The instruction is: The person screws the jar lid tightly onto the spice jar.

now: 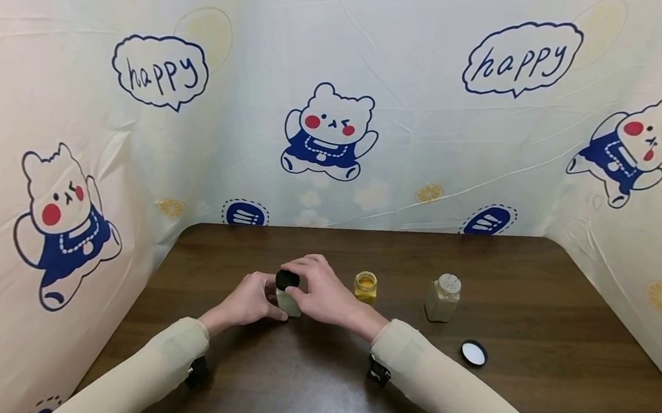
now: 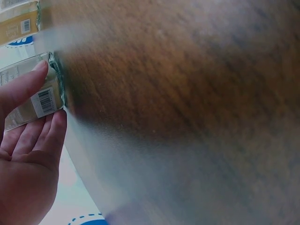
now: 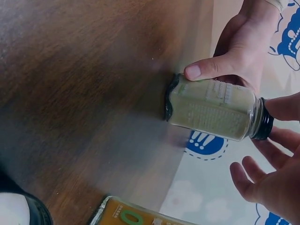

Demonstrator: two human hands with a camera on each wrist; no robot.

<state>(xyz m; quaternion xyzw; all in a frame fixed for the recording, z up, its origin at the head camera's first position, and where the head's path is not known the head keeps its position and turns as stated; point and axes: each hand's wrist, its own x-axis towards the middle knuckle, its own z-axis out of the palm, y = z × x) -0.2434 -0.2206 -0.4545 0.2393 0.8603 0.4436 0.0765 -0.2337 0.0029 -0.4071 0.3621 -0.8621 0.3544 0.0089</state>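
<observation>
A square glass jar (image 3: 211, 105) with pale green-grey contents stands upright on the table, left of the middle. My left hand (image 1: 249, 300) grips its body, thumb low on one side and fingers round the other. Its black cap (image 3: 266, 124) is on top, and the thumb and fingers of my right hand (image 1: 327, 292) pinch it from above. In the left wrist view a barcode label (image 2: 45, 101) shows low on the jar, beside the left thumb.
Just right of my hands stands an uncapped glass jar (image 1: 365, 293) with yellow contents. Farther right is a pale-filled jar (image 1: 441, 304) with a perforated shaker top. A loose black cap (image 1: 474, 354) lies white liner up on the brown table (image 1: 288, 384). Printed curtains (image 1: 418, 142) surround the table.
</observation>
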